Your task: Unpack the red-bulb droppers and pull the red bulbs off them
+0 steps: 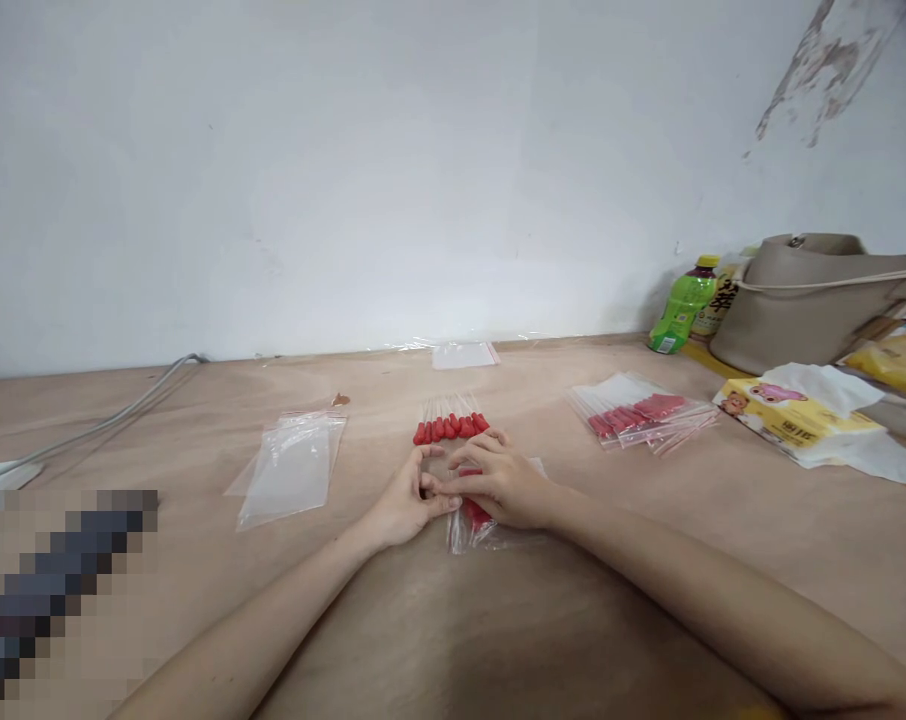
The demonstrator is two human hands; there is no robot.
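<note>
A clear zip bag (pixel 456 538) with red pieces (pixel 477 516) inside lies on the table, partly covered by my hands. My left hand (pixel 406 506) is curled at the bag's left edge, thumb and fingers closing on it. From the other side, my right hand (pixel 504 482) reaches over the bag with bent fingers, its thumb close to the left thumb. The exact grip points are partly hidden. Just beyond my fingertips, several red-ended items (pixel 450 428) with thin pale stems lie side by side in a row.
Flat clear bags (pixel 292 470) lie to the left, and filled bags with red pieces (pixel 633 412) to the right. Another bag (pixel 464 355) lies by the wall. Farther right are a tissue pack (pixel 798 420), a green bottle (pixel 682 308) and a beige handbag (pixel 790 305). A grey cable (pixel 134 405) runs at left.
</note>
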